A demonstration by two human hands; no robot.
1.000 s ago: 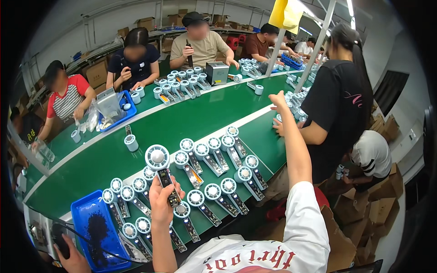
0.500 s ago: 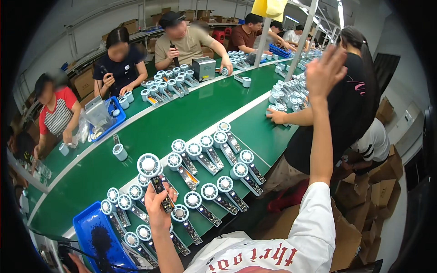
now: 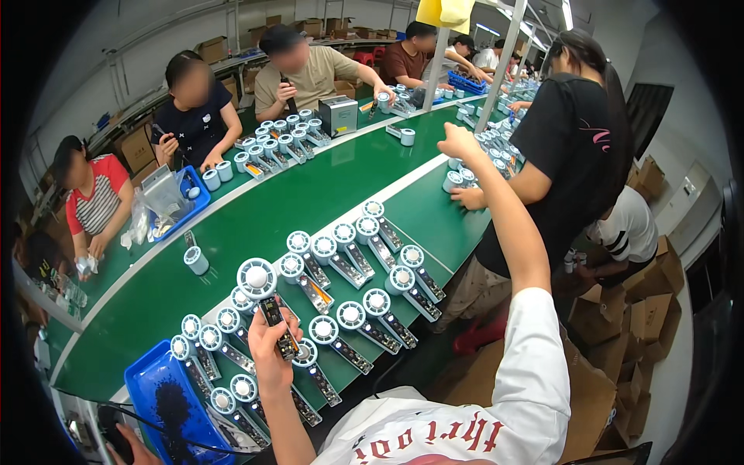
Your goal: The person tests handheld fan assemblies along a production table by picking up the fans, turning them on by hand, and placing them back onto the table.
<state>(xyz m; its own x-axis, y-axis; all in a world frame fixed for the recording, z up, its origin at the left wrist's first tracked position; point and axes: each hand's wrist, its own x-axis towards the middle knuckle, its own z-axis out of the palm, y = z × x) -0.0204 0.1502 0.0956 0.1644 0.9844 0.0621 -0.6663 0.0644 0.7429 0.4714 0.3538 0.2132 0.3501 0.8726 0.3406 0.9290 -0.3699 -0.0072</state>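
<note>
My left hand [image 3: 273, 345] grips the open handle of a light-blue handheld fan [image 3: 256, 279], its round head up and the circuit board bare. Around it on the green table lie several more such fans [image 3: 324, 329], handles uncovered and boards showing. My right hand [image 3: 459, 142] is raised at the end of an outstretched arm, above the green belt's near rail. Its fingers look curled in, and nothing shows in them. Beyond that arm, a co-worker's hand [image 3: 470, 198] touches another group of fans [image 3: 457, 180].
A blue tray [image 3: 139, 372] with small black parts stands at the lower left. The green conveyor belt [image 3: 310, 182] curves past, carrying a lone fan [image 3: 196, 261]. Co-workers sit across it; one in black [image 3: 570, 147] stands to my right. Cardboard boxes [image 3: 597, 318] crowd the floor at right.
My right hand has come down and to the left, from raised with spread fingers to curled. My left hand still holds the fan in nearly the same place.
</note>
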